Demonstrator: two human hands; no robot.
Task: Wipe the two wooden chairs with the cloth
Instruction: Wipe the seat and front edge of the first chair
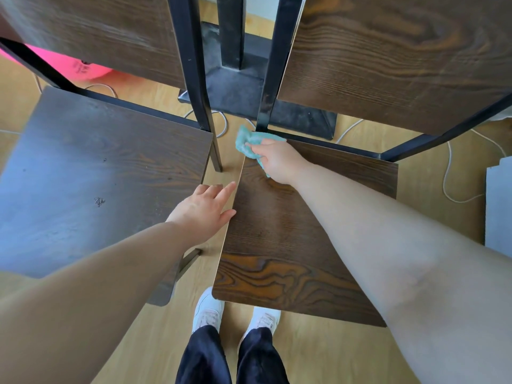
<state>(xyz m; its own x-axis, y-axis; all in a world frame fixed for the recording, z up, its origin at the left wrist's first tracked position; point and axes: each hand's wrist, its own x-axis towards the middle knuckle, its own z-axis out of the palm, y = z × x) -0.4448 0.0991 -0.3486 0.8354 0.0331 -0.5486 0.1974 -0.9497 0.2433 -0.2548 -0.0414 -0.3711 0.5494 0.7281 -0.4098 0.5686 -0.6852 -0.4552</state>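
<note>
Pale floor (318, 356) (white cable (444, 178)) beneath right chair (291, 231).

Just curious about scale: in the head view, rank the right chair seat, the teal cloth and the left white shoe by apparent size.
1. right chair seat, largest by far.
2-3. teal cloth and left white shoe look alike; both partly hidden, so unranked.

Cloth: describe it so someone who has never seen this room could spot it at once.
Two dark wooden chairs stand side by side; take the right chair. At the far left corner of its seat, by the black post, the right hand grips the cloth. It is the only soft, teal thing among brown wood and black metal.
</note>
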